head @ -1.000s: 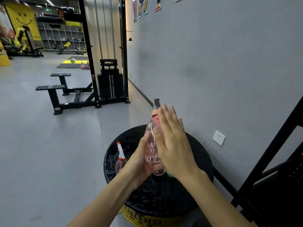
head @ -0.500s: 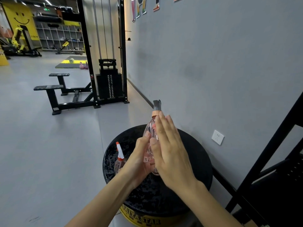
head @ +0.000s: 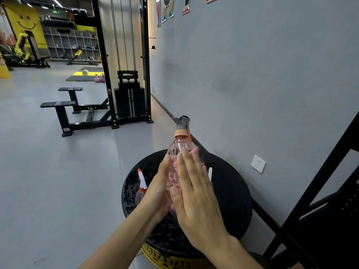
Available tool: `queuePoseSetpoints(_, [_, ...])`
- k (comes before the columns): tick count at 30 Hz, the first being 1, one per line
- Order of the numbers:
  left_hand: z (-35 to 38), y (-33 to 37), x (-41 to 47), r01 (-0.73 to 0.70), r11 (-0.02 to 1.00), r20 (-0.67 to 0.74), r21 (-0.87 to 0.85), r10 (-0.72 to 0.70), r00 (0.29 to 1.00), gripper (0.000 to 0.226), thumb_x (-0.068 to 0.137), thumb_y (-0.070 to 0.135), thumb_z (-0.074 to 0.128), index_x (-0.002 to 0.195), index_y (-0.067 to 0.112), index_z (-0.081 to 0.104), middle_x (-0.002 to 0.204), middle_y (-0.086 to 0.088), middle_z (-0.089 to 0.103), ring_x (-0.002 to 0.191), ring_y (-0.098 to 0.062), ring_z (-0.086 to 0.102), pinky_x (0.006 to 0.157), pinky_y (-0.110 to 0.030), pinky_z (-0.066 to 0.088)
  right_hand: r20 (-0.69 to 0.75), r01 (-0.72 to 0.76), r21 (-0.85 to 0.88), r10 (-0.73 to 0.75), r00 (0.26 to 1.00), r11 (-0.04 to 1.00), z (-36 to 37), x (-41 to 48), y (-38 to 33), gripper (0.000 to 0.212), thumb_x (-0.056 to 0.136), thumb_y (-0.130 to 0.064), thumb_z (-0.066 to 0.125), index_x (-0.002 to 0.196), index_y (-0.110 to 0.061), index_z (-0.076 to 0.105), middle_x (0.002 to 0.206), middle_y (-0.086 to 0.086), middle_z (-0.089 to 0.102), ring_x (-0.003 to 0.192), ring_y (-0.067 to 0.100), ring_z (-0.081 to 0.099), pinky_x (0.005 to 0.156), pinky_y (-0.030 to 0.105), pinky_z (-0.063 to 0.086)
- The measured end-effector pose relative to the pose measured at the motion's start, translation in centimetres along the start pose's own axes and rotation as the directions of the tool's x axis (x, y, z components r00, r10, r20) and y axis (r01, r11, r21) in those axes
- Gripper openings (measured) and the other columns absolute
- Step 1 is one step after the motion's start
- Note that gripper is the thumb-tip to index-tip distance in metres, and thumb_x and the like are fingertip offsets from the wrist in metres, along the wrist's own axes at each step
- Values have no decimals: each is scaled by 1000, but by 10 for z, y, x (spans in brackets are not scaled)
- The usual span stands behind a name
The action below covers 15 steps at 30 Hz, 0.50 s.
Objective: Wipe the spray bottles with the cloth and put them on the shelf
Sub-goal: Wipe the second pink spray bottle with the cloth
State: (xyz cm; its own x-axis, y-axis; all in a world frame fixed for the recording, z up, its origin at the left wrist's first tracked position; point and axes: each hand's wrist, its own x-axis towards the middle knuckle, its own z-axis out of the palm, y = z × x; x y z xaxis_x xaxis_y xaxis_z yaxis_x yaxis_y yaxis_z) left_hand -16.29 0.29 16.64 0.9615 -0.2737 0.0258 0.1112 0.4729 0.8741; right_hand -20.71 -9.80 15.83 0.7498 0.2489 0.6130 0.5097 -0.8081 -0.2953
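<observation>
Between my two hands, above the round black stool (head: 233, 191), stands the pink spray bottle (head: 177, 158), upright with its grey nozzle on top. My left hand (head: 159, 193) grips its lower body from the left. My right hand (head: 196, 195) lies flat, fingers straight, pressing the cloth (head: 200, 157) against its right side. Compared with a second ago, the right hand has slid down from the cap, baring the shoulder and showing the cloth's edge past my fingertips. I judge this a wiping stroke in progress, with shelving not yet begun. Count: one bottle held; one second spray bottle (head: 142, 183) just left of my left hand; one white tip (head: 210, 174) right of my right hand, possibly a third; one cloth; one dark shelf (head: 320, 181) well to the right.
</observation>
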Motion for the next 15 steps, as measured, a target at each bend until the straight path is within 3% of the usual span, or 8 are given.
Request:
queuePoseSetpoints(3, [2,-3,-2,1,1000,28,-25,0,1000,49,95,50,38,132,26,57,127,-5,66,117,-18,63,84,-29,56,-9,-27,25,28,1000,999,-5,19,4,56,103,-37,14,155,-18,4,163,-7,-5,148,7,-11,122,35,0])
queuePoseSetpoints(7, [6,-8,-5,13,999,65,-40,-10,998,37,97,51,35,104,46,71,117,7,71,104,-19,69,85,-47,57,18,-123,165,122,992,979,-16,51,17,63,98,-50,7,155,-23,10,162,-12,2,146,-3,-11,123,34,5])
queuePoseSetpoints(11, [5,-10,-2,6,997,26,-79,-4,1000,40,96,51,37,108,35,73,112,-1,73,96,-19,71,68,-37,60,30,-97,146,93,995,984,-16,48,14,61,100,-49,10,155,-23,9,162,-13,1,145,-4,-13,123,31,5])
queuePoseSetpoints(15, [-1,-7,0,-26,995,-12,-95,25,1000,47,95,48,39,124,21,64,115,-10,71,104,-21,69,76,-29,59,11,-45,126,44,999,991,-9,21,5,56,104,-39,17,155,-23,2,162,-12,-5,147,3,-12,122,34,3])
